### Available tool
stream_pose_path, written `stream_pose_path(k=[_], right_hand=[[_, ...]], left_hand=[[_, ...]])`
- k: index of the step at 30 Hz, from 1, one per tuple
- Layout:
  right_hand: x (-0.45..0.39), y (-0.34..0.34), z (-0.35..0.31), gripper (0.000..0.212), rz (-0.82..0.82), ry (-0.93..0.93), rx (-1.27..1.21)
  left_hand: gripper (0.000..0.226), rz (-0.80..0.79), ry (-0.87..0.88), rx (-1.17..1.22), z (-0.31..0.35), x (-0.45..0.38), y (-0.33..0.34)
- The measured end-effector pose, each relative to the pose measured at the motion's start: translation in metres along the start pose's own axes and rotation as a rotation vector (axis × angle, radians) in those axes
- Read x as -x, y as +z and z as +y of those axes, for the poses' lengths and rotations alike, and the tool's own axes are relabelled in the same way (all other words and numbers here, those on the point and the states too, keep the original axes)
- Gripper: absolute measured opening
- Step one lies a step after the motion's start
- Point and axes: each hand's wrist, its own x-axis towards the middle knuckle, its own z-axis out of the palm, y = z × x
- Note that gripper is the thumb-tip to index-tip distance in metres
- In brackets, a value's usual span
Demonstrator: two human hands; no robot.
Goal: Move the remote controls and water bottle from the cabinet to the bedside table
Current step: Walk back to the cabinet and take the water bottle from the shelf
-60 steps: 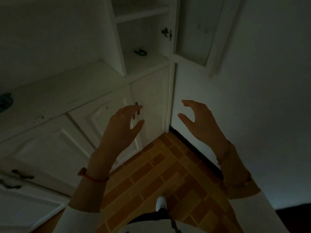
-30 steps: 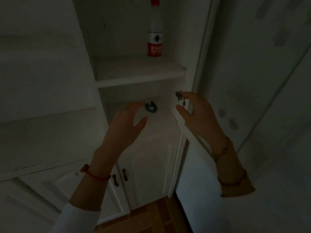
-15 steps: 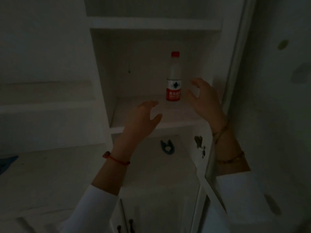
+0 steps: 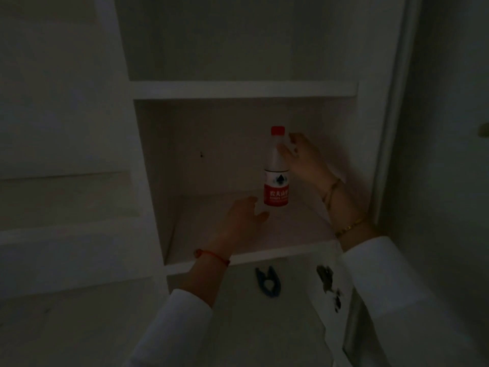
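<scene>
A: So, where's the water bottle [image 4: 276, 169]?

B: It stands up straight on the middle shelf [image 4: 238, 256] of the white cabinet [image 4: 244, 89], near the back, a bit to the right.

A: What's it look like?

B: Clear plastic, red cap on top, red and white label round the bottom part. Room's v. dark, so can't tell how full it is.

A: Heavy?

B: Prob not. It's a small bottle. If it's full it has some weight, if not it's super light. The plastic looks thin, so it may squish a bit w/ a hard squeeze. Smooth sides, so it could slip.

A: Where to grab it?

B: Round the middle, just above the label, w/ the whole hand. Not the cap, it's too small and the bottle could swing.

A: What are the hands doing?

B: Right hand [image 4: 307, 157] is just beside the top part of the bottle, fingers [image 4: 287, 154] spread out and a bit bent, at the bottle's side but not wrapped round it yet. Left hand [image 4: 242, 218] is over the shelf, in front of the bottle, fingers loose, holding nothing.

A: Any remotes?

B: Can't see any. Only a little blue clip thing [image 4: 267, 283] on the shelf below.
</scene>
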Motion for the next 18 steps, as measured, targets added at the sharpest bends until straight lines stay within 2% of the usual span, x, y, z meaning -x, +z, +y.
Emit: stream_pose_path(k=[5, 12, 18], right_hand=[[-0.015, 0.008, 0.000, 0.049, -0.017, -0.004, -0.018], [-0.024, 0.012, 0.001, 0.052, -0.047, 0.031, 0.011], [-0.014, 0.014, 0.001, 0.043, 0.056, -0.021, -0.054]], left_hand=[[0.067, -0.084, -0.024, 0.016, 0.002, -0.011, 0.000], [0.067, -0.150, -0.054, 0.050, 0.004, -0.013, 0.000], [0.061, -0.153, -0.026, 0.094, 0.004, -0.004, -0.003]])
